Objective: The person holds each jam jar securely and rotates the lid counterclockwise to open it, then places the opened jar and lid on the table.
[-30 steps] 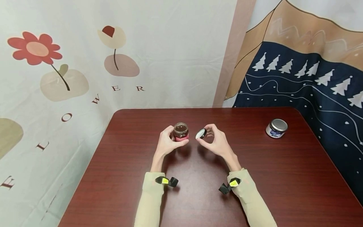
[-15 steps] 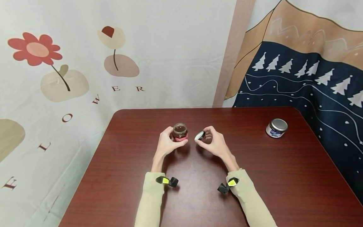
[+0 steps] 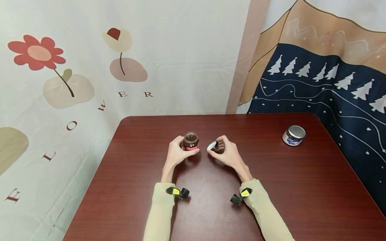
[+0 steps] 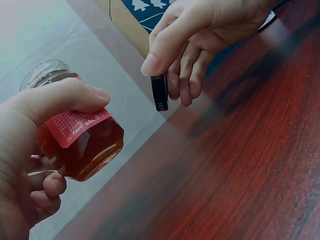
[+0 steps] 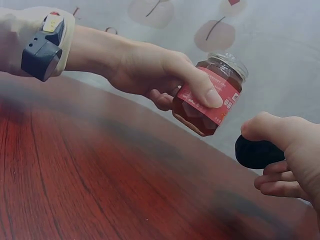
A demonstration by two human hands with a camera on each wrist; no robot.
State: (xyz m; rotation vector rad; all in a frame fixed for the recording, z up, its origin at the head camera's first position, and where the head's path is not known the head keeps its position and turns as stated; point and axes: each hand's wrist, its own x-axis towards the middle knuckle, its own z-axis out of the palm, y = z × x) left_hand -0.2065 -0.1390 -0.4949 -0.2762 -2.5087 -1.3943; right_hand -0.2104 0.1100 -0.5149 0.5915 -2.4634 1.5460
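Red-brown table [image 3: 209,207], printed cloth [image 3: 187,50] behind. Left fingers [image 4: 46,201] grip the open jar [image 3: 191,142], upright, over the table; right fingers [image 4: 188,72] pinch the black lid [image 3: 212,146] just right of the jar (tilted, not touching).

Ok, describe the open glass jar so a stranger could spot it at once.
Start at the dark red-brown table and find the person's left hand. It grips the red-labelled glass jar, lidless, unlike the silver-lidded round white-and-blue jar to its right.

Red-labelled jar [image 4: 84,134] in left fingers [image 4: 53,185].
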